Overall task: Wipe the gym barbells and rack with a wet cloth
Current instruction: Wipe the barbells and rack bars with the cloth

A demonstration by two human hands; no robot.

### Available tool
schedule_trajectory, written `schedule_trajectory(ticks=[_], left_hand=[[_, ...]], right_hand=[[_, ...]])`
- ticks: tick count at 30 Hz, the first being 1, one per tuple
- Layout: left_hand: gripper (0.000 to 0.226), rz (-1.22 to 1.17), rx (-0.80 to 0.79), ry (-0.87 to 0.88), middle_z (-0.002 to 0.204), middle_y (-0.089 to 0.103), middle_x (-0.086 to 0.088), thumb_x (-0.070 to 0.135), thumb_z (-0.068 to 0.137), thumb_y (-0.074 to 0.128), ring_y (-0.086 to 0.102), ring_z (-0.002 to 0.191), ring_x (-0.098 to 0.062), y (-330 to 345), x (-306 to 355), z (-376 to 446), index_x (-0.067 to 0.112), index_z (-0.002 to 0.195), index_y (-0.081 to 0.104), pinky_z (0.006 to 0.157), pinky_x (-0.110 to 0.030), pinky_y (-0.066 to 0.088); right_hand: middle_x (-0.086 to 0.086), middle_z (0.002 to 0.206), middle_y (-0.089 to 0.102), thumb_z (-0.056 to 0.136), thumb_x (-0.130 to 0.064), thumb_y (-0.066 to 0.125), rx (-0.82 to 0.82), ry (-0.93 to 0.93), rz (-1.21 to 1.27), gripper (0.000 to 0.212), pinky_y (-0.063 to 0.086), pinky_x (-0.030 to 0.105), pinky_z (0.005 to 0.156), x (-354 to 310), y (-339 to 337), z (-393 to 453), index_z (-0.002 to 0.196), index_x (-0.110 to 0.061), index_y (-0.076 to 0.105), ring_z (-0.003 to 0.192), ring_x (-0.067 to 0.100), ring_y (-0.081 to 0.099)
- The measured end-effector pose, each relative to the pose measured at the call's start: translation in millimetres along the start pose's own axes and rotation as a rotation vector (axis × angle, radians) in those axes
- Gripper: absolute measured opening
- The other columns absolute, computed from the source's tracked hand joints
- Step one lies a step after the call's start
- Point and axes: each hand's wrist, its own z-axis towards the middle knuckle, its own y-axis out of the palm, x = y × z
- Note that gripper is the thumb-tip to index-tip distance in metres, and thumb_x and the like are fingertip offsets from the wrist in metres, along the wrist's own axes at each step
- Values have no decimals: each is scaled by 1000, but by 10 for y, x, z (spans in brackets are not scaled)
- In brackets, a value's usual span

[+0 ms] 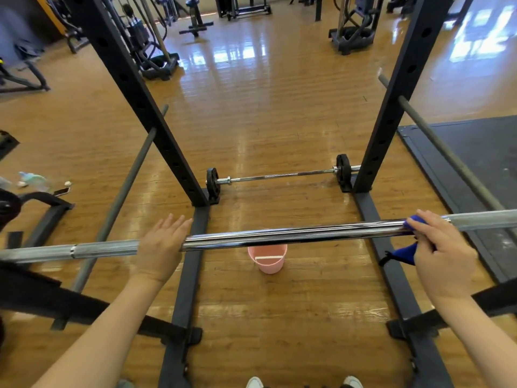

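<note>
Head view: hands at a racked bar.
Right hand (444, 253) grips a blue cloth (405, 252) round the chrome bar (293, 236); left hand (161, 247) lies flat, fingers straight, at the bar. Below, a pink bucket (268, 260) on the floor; beyond, a plated barbell (279, 175) between black rack (156, 130) uprights.

Under my fingers the barbell (293, 235) is mirror-glossy chrome in the middle, duller and rough-knurled toward the ends. The blue cloth (402, 252) looks soft. Rack (391, 107): matt black metal. Floor (265, 107): shiny varnished wood. Bucket (268, 259): smooth pink plastic.
</note>
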Motion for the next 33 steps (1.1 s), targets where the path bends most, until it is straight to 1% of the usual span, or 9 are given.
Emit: schedule_trajectory(ticks=[3, 7, 11, 13, 18, 23, 26, 30, 33], left_hand=[[54, -54, -111, -31, 104, 71, -14, -19, 62, 68, 66, 101, -36, -91, -8, 52, 6, 110, 69, 77, -48, 55], [67, -108, -253, -78, 144, 44, 4, -6, 82, 61, 38, 136, -16, -149, -40, 93, 24, 139, 46, 102, -34, 41], [76, -81, -176, 1, 120, 64, -13, -18, 48, 80, 60, 114, -30, -126, -51, 79, 7, 118, 65, 86, -41, 51], [76, -66, -139, 1, 114, 67, -15, -20, 42, 81, 63, 108, -33, -99, -47, 69, 4, 113, 68, 82, -43, 52], [64, -83, -310, -96, 140, 49, -2, -3, 85, 56, 47, 129, -20, -155, -38, 102, 25, 141, 43, 100, -33, 42], [58, -164, -517, -47, 121, 63, 7, 9, 91, 49, 60, 105, -14, -257, -114, 224, 37, 141, 39, 86, -29, 50], [64, -147, -361, -57, 141, 48, 0, 2, 86, 57, 42, 132, -20, -201, -89, 136, 25, 143, 38, 108, -35, 35], [66, -62, -55, -27, 128, 59, -15, -3, 69, 76, 49, 125, -34, -100, -95, -74, 4, 130, 52, 116, -38, 10], [63, -45, -32, -124, 129, 56, -21, -3, 72, 72, 48, 125, -38, -103, -141, -118, 0, 130, 49, 117, -37, -1]], right_hand=[[25, 114, 62, 84, 14, 55, -4, 39, 8, 25, 35, 40, 103, -87, 5, 6, 106, 8, 65, 113, 37, 56], [25, 114, 63, 83, 14, 55, -43, -24, -13, 25, 38, 43, 100, -130, 69, -15, 105, 8, 66, 111, 39, 57], [23, 118, 61, 89, -7, 40, -46, -83, -29, 34, 39, 48, 102, 42, 44, -64, 108, 6, 66, 114, 38, 55], [25, 116, 62, 90, -1, 43, 15, -14, -21, 29, 40, 52, 102, 63, 35, -22, 106, 7, 66, 111, 39, 56], [26, 113, 63, 86, 11, 54, 75, 66, 1, 23, 40, 51, 102, -54, 60, -16, 106, 8, 65, 109, 40, 58], [26, 114, 63, 84, 13, 54, 35, 7, -15, 24, 40, 48, 102, -1, 33, -1, 105, 8, 65, 110, 39, 57], [27, 114, 62, 85, 14, 53, 46, 14, 3, 25, 37, 45, 104, -22, 41, -9, 106, 9, 65, 112, 39, 56], [28, 114, 62, 84, 17, 53, 43, 10, -12, 26, 37, 46, 103, -7, 38, -10, 105, 10, 65, 111, 41, 56], [28, 112, 63, 85, 15, 53, 58, 10, -19, 24, 40, 49, 101, -14, 58, -3, 105, 10, 65, 109, 41, 57]])
